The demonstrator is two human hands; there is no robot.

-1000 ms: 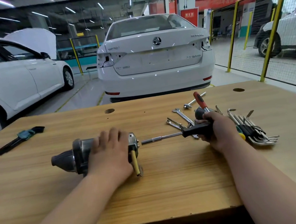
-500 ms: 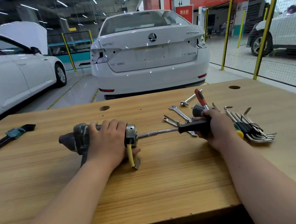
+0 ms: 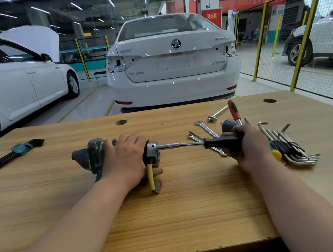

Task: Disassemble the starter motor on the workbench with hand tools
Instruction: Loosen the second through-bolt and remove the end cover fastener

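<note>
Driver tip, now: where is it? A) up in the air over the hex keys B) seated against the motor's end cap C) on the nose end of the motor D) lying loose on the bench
B: the right hand holds the nut driver level, its socket tip meeting the end cap of the starter motor, which the left hand pins down.

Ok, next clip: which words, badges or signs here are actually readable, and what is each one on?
No text reads with certainty.
Centre white car: round emblem, no words; the trunk lettering is blurred; the plate area is blank or blurred.
Red sign on the pillar: Chinese characters, too blurred.
Red banner: blurred.
Starter motor, hex keys: no visible markings.
</note>
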